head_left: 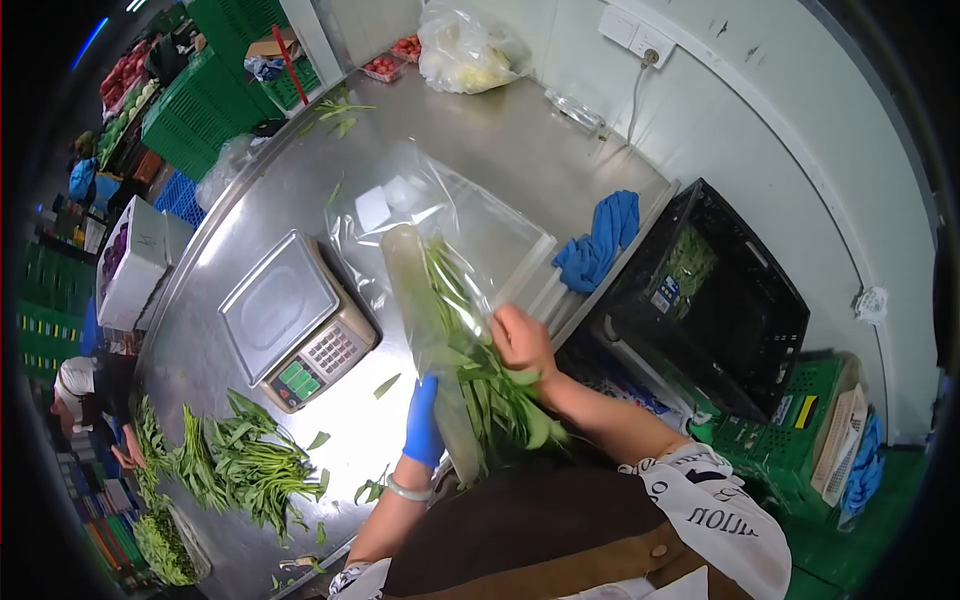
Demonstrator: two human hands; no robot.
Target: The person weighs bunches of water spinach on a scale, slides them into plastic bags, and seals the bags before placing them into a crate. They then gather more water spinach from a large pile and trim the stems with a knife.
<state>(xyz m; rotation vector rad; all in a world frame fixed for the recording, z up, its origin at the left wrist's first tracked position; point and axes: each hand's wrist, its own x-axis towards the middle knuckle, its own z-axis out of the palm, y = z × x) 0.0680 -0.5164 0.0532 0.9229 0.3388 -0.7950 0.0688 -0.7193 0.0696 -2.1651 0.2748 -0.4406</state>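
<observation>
A clear plastic bag [400,250] holds a bundle of leafy greens [490,390], stems toward the far end and leaves spilling out of the near end. My left hand [424,425], in a blue glove, is beside the bag's left edge; its fingers are mostly hidden behind the plastic. On the right side, my bare right hand [522,342] has its fingers closed on the bag's edge, above the leaves. A scale [300,320] with a flat metal pan stands left of the bag. More bundles of greens [260,465] lie on the metal table [350,440] at the lower left.
A blue cloth [600,240] lies at the table's right edge, near a black crate [740,310]. At the back are a bag of produce [465,50] and red fruit packs [385,67]. Another person [85,390] is at the far left. Green crates [195,110] stand beyond the table.
</observation>
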